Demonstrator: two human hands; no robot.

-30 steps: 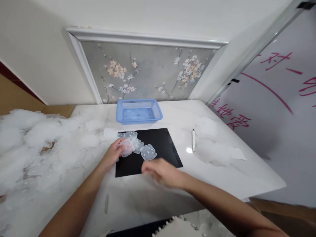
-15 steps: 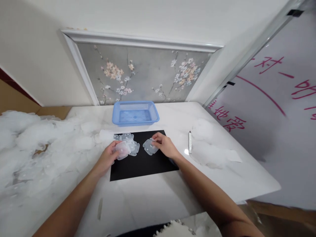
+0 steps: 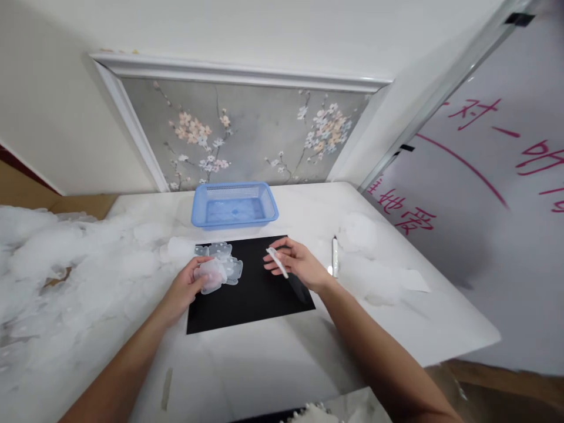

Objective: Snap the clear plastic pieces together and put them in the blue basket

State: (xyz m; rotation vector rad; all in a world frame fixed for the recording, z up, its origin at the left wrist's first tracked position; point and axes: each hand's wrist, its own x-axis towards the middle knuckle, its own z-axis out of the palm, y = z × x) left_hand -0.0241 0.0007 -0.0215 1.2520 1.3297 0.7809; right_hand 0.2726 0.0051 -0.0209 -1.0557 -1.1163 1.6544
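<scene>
The grip of your left hand pinches at least one cloudy, flat plastic piece by its side, near other see-through pieces. Your right hand pinches a thin, whitish plastic piece, tipped on edge above the flat black sheet. The sheet lies on the shiny white worktop, perhaps so pale pieces show up well. The blue plastic basket sits just behind, maybe for easy reach
</scene>
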